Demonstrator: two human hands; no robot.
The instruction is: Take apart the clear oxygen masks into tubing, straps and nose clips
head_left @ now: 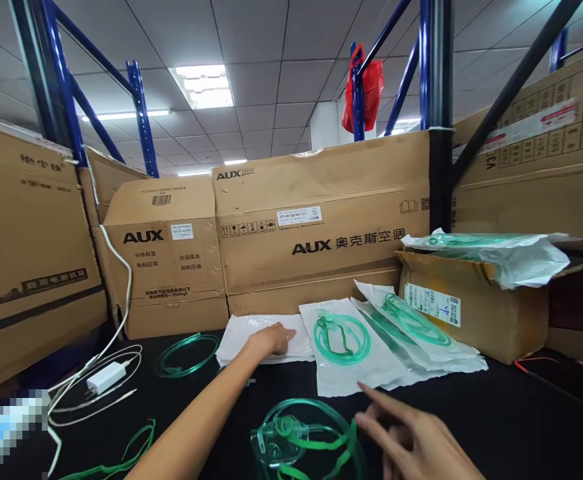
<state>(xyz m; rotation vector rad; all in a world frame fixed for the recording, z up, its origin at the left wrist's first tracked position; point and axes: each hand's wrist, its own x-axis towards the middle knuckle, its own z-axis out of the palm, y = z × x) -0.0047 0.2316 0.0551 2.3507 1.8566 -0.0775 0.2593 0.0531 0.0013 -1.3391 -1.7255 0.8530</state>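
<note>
My left hand [270, 339] reaches forward and lies flat, fingers out, on a stack of empty white pouches [241, 333] on the black table [511, 427]. My right hand [411, 437] hovers near the front edge, index finger stretched out, holding nothing. Just left of it lies a clear oxygen mask with green tubing coiled round it [296, 437]. Beyond the right hand lie sealed pouches with green masks inside [344, 343], overlapping each other [414, 327].
A loose green tube coil [186, 355] and a white charger with cables [105, 377] lie at the left. An open carton with bagged masks [471, 303] stands at the right. Large AUX cardboard boxes [316, 227] wall the back and left side.
</note>
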